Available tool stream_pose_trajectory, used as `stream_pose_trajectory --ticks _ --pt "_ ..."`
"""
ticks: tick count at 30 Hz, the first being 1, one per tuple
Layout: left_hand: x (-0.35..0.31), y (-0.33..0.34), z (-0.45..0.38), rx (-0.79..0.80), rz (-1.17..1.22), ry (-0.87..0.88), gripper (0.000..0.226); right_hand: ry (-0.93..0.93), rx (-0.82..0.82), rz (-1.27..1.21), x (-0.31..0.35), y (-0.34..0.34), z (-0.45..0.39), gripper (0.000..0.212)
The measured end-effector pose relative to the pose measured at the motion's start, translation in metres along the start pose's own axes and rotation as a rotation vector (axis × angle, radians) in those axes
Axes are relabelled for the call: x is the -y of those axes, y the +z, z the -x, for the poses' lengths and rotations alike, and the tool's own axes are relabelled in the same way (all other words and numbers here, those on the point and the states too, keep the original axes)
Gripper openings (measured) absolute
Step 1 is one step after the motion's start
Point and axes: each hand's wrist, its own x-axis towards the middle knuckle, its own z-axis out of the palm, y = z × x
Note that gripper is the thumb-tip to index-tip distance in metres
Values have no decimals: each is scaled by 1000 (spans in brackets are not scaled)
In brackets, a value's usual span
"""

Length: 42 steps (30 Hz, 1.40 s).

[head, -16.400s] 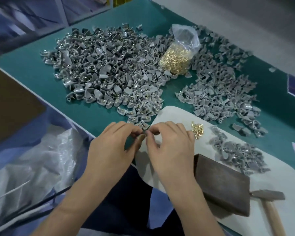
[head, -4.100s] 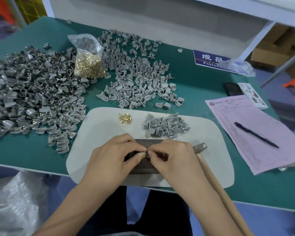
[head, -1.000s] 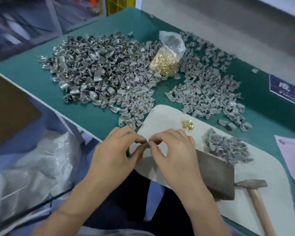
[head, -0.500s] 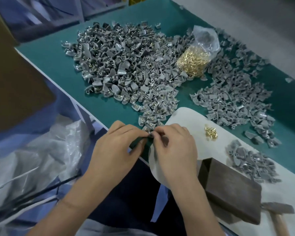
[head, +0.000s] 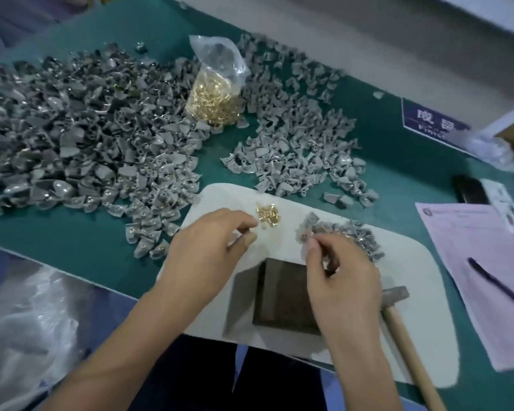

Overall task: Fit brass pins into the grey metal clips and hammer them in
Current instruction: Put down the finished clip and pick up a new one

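Left hand (head: 208,247): reaches to the loose pins (head: 267,214) on the white mat (head: 404,292); its grip is nearly together, thumb and forefinger close beside the pins. Whether a pin sits between them, I cannot tell.
Right hand (head: 343,280): grip pinched on one grey clip (head: 304,232) at the near edge of the small clip pile (head: 347,237) on the mat.
Block (head: 285,295): dark, flat on the mat between the hands, nothing on it.
Hammer (head: 404,324): lies untouched on the mat, right of the block, head near the right wrist.
Pin stock: a clear bag (head: 215,93) full of brass pins stands on the green desk (head: 80,238) between the two big piles.
Left pile (head: 80,137): large; brass glints show in several clips near its front edge, so these are likely finished.
Right pile (head: 297,143): smaller, plain grey as far as the blur allows; likely still to do.
Progress: judged well underway, far from over. This cycle is at its start: clip picked, pin being fetched, fitting and hammering not yet done.
Also there: pink form (head: 481,262) with a pen (head: 499,286), at the right.
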Motion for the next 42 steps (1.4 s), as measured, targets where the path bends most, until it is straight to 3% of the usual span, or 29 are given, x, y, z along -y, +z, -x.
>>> stream_pose_trajectory --ticks 4,10,17,27,32,38,40,42 --pt "-7 17 -31 4 -249 -17 25 104 -152 -207 -7 -1 5 12" --pt "-8 20 -53 69 -454 39 38 112 -101 -228 -10 2 7 13" --pt "-10 11 -62 83 -410 62 11 61 -52 -115 -10 0 4 10" --pt "-7 19 -54 90 -468 160 8 -20 -60 -79 -11 -1 4 13" --pt "-11 19 -39 44 -318 135 10 -26 -56 -78 -12 -1 4 14" --pt "-17 18 -29 53 -388 96 17 -41 -63 -93 -14 1 4 15" --pt "-22 17 -21 16 -231 59 14 -38 -45 -113 -14 0 5 14" --pt "-33 15 -13 21 114 -2 11 -51 12 -200 -16 -2 3 17"
